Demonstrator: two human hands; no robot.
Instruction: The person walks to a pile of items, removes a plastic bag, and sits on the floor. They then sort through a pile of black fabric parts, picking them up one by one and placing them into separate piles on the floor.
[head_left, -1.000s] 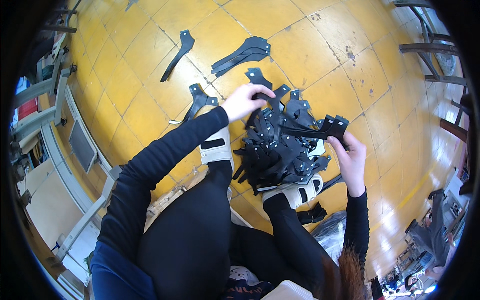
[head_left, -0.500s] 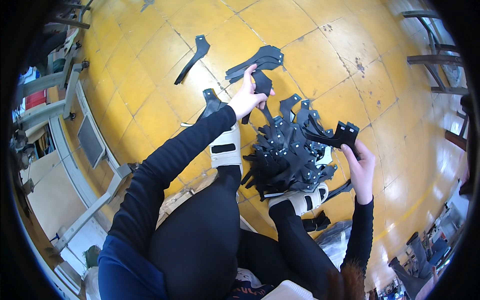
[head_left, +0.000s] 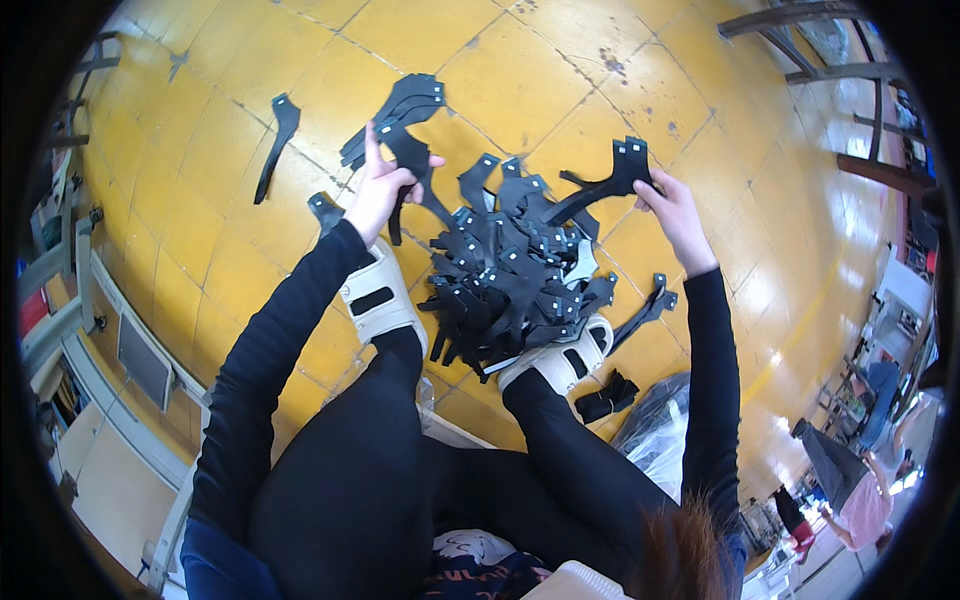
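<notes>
My left hand (head_left: 378,195) pinches a black, flat, Y-shaped cut piece (head_left: 410,155) with a long tail, its index finger stretched out. Just beyond it lies a fanned stack of similar black pieces (head_left: 415,92) on the floor. My right hand (head_left: 672,215) is closed on two or so overlapping black pieces (head_left: 622,165), raised at the right of a large heap of black pieces (head_left: 510,270). The heap lies between my feet, many of its pieces bearing small white tags. What material they are made of, I cannot tell.
One loose black piece (head_left: 277,140) lies far left on the yellow tiles; others lie by my sandals (head_left: 380,305). A black bundle (head_left: 605,397) and a clear plastic bag (head_left: 660,425) sit near right. Wooden furniture (head_left: 830,75) stands far right, metal frames (head_left: 130,400) left. Another person (head_left: 865,510) is at lower right.
The view has swung right, so the floor things sit further left. My right hand has moved farther out with its pieces. My left hand still holds its piece near the stack.
</notes>
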